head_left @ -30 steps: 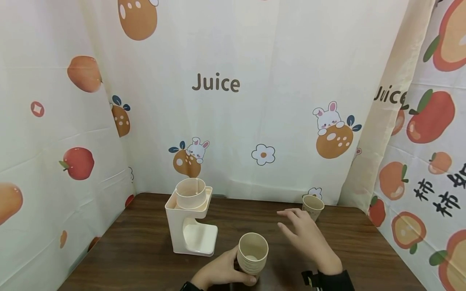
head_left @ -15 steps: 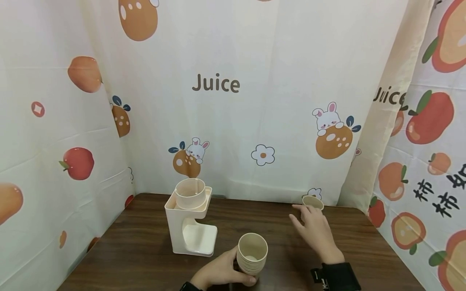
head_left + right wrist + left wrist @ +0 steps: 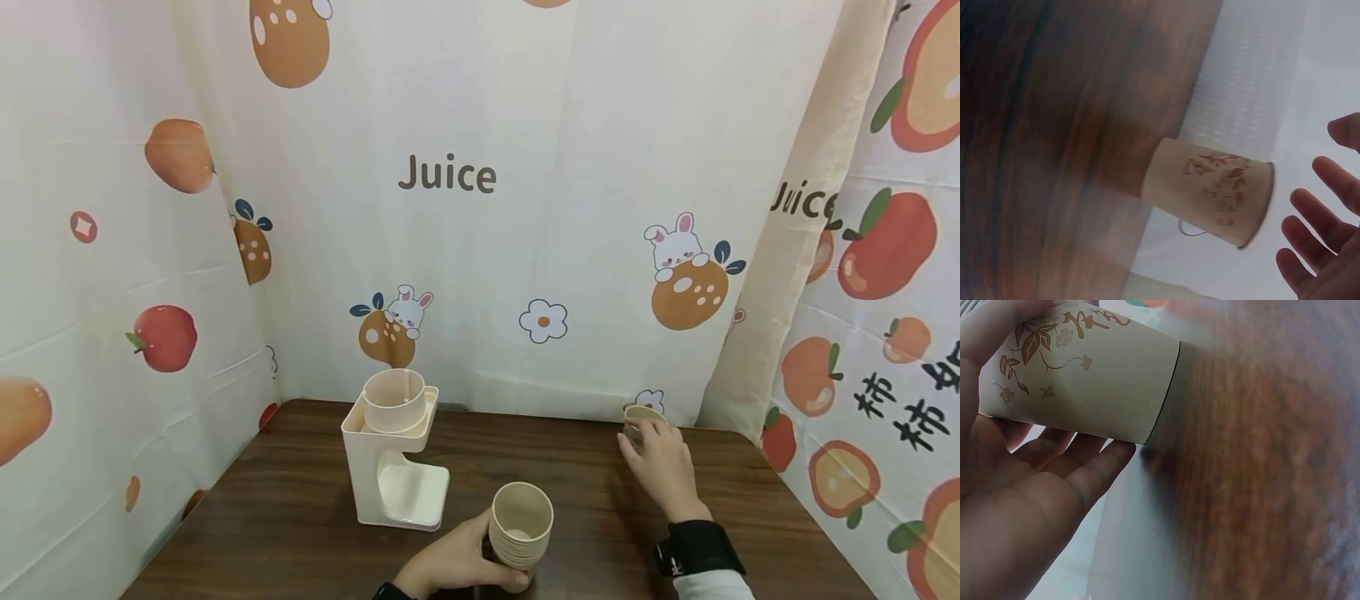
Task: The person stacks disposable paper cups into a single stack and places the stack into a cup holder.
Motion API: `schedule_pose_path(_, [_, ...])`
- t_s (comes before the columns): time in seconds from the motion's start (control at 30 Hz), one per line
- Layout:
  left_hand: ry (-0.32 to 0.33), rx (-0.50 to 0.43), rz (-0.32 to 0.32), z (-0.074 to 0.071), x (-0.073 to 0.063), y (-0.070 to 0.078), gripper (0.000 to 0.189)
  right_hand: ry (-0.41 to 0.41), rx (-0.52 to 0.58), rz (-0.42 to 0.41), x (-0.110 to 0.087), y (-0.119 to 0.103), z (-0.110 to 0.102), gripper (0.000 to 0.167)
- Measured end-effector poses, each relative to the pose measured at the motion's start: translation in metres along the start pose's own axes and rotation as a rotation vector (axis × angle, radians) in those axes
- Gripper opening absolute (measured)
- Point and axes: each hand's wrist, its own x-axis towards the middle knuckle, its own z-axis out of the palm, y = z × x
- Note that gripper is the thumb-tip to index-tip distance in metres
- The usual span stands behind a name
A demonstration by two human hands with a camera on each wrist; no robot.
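A nested stack of cream paper cups [image 3: 517,546] stands near the front of the table, and my left hand [image 3: 453,557] grips it around the side. Close up in the left wrist view, the lowest cup [image 3: 1104,387] shows a brown floral print, with fingers and thumb wrapped about it. At the back right, a single paper cup [image 3: 640,412] stands upright by the curtain. My right hand [image 3: 662,465] is at that cup, overlapping most of it in the head view. The right wrist view shows its fingers [image 3: 1316,215] spread beside the printed cup's [image 3: 1210,187] rim, holding nothing.
A cream stand-like device [image 3: 367,483] with a round cylinder [image 3: 393,412] on top and a flat base plate stands left of the cup stack. Fruit-printed curtains [image 3: 480,250] enclose the dark wooden table [image 3: 285,500] at the back and both sides.
My right hand has moved right and away from me, from left of the single cup to in front of it. My left hand and the cup stack have stayed in place.
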Motion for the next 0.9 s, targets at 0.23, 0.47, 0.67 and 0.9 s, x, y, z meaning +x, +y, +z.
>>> schedule_pose_path(0.23, [-0.001, 0.008, 0.001, -0.001, 0.001, -0.002, 0.068, -0.026, -0.001, 0.028, 0.006, 0.016, 0.009, 0.033])
schedule_pose_path(0.47, [0.006, 0.02, -0.006, -0.001, 0.001, -0.003, 0.068, -0.152, -0.015, 0.064, 0.02, 0.028, 0.01, 0.044])
schedule_pose_path(0.67, [-0.009, -0.011, 0.006, 0.0, 0.002, -0.004, 0.069, -0.288, -0.048, 0.107, 0.028, 0.034, 0.009, 0.051])
schedule_pose_path(0.9, [-0.003, -0.017, 0.018, 0.0, 0.003, -0.005, 0.068, -0.415, -0.049, 0.126, 0.037, 0.037, 0.009, 0.054])
